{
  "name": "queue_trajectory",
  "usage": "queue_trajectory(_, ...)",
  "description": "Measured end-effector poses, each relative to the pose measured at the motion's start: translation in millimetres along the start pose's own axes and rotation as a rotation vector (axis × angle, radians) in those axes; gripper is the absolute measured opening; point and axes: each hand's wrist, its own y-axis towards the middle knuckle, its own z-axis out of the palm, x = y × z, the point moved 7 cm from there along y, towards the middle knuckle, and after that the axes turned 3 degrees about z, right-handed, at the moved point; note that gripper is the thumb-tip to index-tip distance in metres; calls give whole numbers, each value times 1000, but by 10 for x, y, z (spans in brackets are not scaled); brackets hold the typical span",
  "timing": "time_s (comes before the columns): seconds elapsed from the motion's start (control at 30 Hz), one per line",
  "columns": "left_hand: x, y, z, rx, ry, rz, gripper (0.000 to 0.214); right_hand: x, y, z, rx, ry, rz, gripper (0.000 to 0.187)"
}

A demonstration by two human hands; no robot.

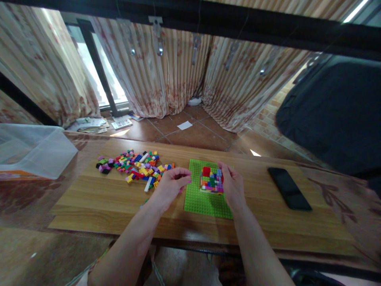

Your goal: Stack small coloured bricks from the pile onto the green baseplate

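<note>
A small block build (212, 180) of many coloured toy bricks, with a red brick (206, 171) at its far left corner, stands on the green baseplate (195, 200). My right hand (233, 184) is closed at the build's right side, its fingers and thumb against that edge and hiding part of it. Over the baseplate's left edge, my left hand (172, 184) pinches thumb and forefinger together. A pinkish bit shows at those fingertips, too small to name surely. Left of this hand lies a loose heap of mixed toy bricks (138, 163), a few partly hidden behind it.
The wooden board (268, 230) carries everything. A black phone (288, 188) lies on its right side. A clear plastic bin (44, 153) stands at the far left. A dark bar (238, 24) crosses overhead; striped curtains (166, 79) hang behind, with papers (89, 125) on the floor.
</note>
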Motion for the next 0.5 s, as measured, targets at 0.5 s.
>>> queue_trajectory(0.5,110,52,236,-5,-302,-53,26,701,-403,-42,50,-33,-430,16)
